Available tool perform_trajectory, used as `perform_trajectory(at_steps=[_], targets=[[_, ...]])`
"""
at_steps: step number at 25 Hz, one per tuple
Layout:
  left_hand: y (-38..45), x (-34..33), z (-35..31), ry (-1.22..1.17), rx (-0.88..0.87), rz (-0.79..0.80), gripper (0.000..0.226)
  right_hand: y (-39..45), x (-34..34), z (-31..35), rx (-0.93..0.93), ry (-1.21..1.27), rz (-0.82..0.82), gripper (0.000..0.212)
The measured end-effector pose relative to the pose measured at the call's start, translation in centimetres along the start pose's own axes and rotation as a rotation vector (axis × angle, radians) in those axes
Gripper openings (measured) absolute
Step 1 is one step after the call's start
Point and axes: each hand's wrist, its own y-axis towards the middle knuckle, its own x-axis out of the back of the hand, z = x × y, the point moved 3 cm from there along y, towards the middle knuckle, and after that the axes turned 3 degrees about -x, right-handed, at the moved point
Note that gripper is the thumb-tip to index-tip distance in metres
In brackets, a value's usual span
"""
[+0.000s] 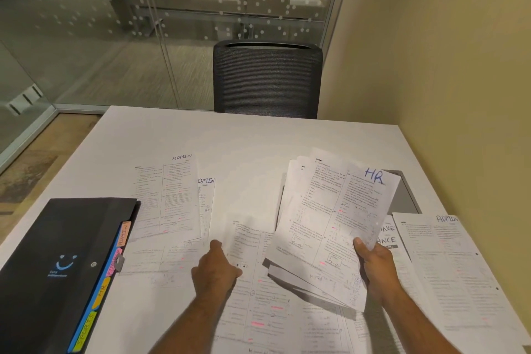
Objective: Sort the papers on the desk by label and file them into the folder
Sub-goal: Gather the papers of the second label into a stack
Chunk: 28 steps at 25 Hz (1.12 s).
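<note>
**Sorting under way, nothing filed yet**

Your right hand [373, 264] grips a fanned stack of papers [330, 227] by its lower right corner and holds it above the worktop [244, 135], tilted up toward you; the top sheet is marked "HR" at its upper right. You look to be gathering one label into that stack, though the sheets beneath the top one hide their labels, so you cannot tell whether they all match.

Your left hand [217, 267] rests on a loose sheet [247, 241] lying flat just left of the stack, fingers curled at its edge as if to lift it; its label is too blurred to read.

Plenty is left. Two sheets marked "ADMIN" [169, 195] lie overlapping at the centre-left, a third "ADMIN" sheet [448, 261] lies at the right edge, and sheets whose labels end in "NCE" [388, 236] peek out from behind the held stack. More unread pages are spread along the near edge under your forearms.

The black folder [57, 267] sits closed at the left of the worktop, its coloured tabs [115, 261] showing along the right side: "ADMIN", a pink one, "HR" and "SPORTS". No paper is visibly tucked in, so filing appears not to have begun.

Across the worktop stands a dark mesh chair [267, 80], with a glass partition [143, 23] behind it.
</note>
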Motion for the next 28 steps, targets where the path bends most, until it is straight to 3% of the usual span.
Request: perform_trajectory(at_steps=[4,11,16,19,23,28], targets=[[-0.3,2.0,-0.8,-0.264,-0.106,-0.117,0.006,-0.3,-0.7,0.4,-0.007,0.021,0.059,0.014],[0.0,10.5,-4.3,-0.718,-0.265,-0.291,0.006,-1.6,-5.0,1.5,-0.034,0.088,0.224,0.02],[-0.9,14.0,-6.1,-1.112,-0.34,-0.094,0.013,-3.2,-9.7,3.1,0.02,0.149,0.374,0.029],[-1.5,14.0,-6.3,-1.09,-0.378,-0.063,0.019,-4.3,-12.0,3.6,0.058,0.131,0.416,0.027],[-2.2,13.6,-6.1,-1.052,-0.484,-0.086,0.048,-5.3,-13.8,3.7,0.247,0.004,0.339,0.028],[-2.8,14.5,-5.3,-0.927,-0.607,-0.296,0.033,-6.2,-15.2,3.6,0.426,-0.047,0.247,0.033]])
